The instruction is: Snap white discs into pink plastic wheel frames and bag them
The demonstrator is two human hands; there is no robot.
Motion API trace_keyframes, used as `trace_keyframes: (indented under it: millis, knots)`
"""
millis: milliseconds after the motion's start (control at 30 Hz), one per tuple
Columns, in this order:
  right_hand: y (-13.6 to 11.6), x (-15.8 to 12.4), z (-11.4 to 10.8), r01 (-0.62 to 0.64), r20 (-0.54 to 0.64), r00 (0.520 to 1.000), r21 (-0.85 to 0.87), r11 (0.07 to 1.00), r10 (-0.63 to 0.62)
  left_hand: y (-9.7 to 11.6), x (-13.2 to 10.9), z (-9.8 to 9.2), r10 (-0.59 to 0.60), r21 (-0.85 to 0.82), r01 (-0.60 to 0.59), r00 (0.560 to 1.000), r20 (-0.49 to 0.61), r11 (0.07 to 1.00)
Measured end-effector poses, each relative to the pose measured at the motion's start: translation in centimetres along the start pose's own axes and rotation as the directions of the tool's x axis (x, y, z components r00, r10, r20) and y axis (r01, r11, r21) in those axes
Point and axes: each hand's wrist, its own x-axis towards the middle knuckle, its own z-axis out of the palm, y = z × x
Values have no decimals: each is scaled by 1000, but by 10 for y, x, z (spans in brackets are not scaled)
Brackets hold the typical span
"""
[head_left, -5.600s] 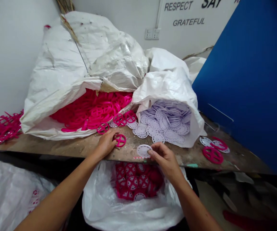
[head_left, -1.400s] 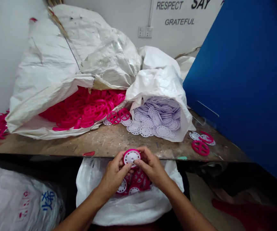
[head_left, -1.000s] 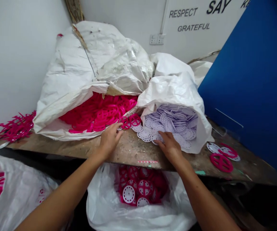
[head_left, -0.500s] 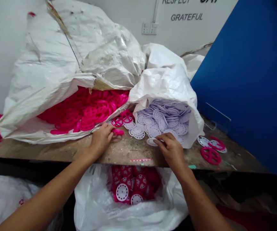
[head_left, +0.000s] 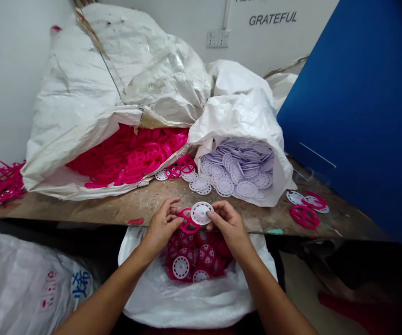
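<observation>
At the near edge of a worn wooden table (head_left: 131, 204), a person's left hand (head_left: 161, 226) pinches a pink spoked ring (head_left: 187, 223) while the right hand (head_left: 229, 224) grips a white perforated disc (head_left: 201, 212), its edge overlapping the ring. Both pieces are held above an open white bag (head_left: 187, 298) of joined pink-and-white wheels. Toward the table's far edge lie a sack of pink rings (head_left: 82, 116) and a sack of white discs (head_left: 246, 121).

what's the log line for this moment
left hand: holds pink ring | right hand: holds white disc | both over bag
</observation>
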Motion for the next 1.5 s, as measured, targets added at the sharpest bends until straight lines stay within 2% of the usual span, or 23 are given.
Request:
trace_keyframes:
  millis: [100, 167, 233, 333, 400, 500, 567, 633, 733, 833, 967, 1067, 1100, 1167, 1200, 1233, 1300, 1333, 1367, 1433, 1500]
  knots:
    - [2, -3, 1, 45, -12, 999, -6, 999, -45, 4, -8, 11, -95, -188, 112, 990, 100, 976]
    - [3, -5, 0, 80, -18, 997, -70, 994, -81, 9, -12, 19, -128, -257, 164, 980, 149, 953]
    - [5, -7, -1, 138, -16, 989, -220, 966, -145, 13, -15, 25, -119, -292, 156, 983, 141, 944]
    - [5, -9, -2, 282, 1, 949, -455, 845, -316, 15, -18, 30, -72, -302, 103, 991, 112, 948]
    - [2, -9, -2, 334, 44, 932, -494, 803, -360, 13, -20, 30, -37, -253, 63, 993, 108, 965]
    - [-2, -10, -2, 278, 114, 960, -450, 848, -254, 13, -22, 27, 93, -36, -90, 991, 95, 995]
    - [-3, -10, -2, 232, 134, 972, -426, 874, -193, 14, -24, 25, 196, 134, -207, 976, 94, 969]
    - [-4, -9, -3, 205, 125, 978, -408, 890, -168, 16, -25, 25, 241, 205, -256, 966, 93, 945]
    - [-5, -9, -4, 123, 77, 992, -325, 938, -103, 15, -28, 27, 153, 64, -163, 978, 144, 984]
    - [-3, -14, -5, 70, 148, 988, -201, 977, -40, 8, -31, 30, 16, -97, 7, 972, 236, 995]
    - [6, -26, -5, 93, 214, 976, -217, 972, -46, -3, -34, 31, -36, -57, 49, 975, 219, 997]
    - [6, -27, -11, 114, 265, 964, -340, 934, -22, 0, -34, 25, -100, 39, 93, 947, 305, 995]
    - [3, -24, -16, 130, 301, 954, -393, 910, -7, 3, -33, 21, -109, 84, 84, 924, 367, 993]
    - [-6, -10, -28, 182, 327, 945, -509, 841, -7, 14, -28, 10, -94, 206, -10, 867, 490, 979]
    - [-11, 1, -35, 205, 290, 956, -577, 791, -36, 20, -23, 4, -80, 273, -77, 851, 519, 959]
    - [-15, 12, -42, 214, 221, 971, -655, 724, -87, 26, -16, -2, -58, 342, -141, 857, 512, 929]
    - [-22, 38, -55, 175, 55, 972, -819, 547, -227, 38, 6, -12, 36, 480, -239, 919, 393, 844]
    - [-24, 51, -60, 129, 1, 961, -885, 447, -277, 42, 20, -15, 114, 541, -263, 949, 294, 798]
    - [-24, 62, -63, 77, -29, 957, -935, 347, -290, 46, 36, -17, 199, 591, -275, 961, 191, 758]
    - [-24, 78, -65, -3, -47, 971, -983, 185, -233, 50, 71, -17, 336, 649, -271, 942, 26, 711]
    - [-22, 87, -64, -47, -63, 986, -993, 104, -155, 51, 104, -13, 377, 652, -241, 923, -74, 719]
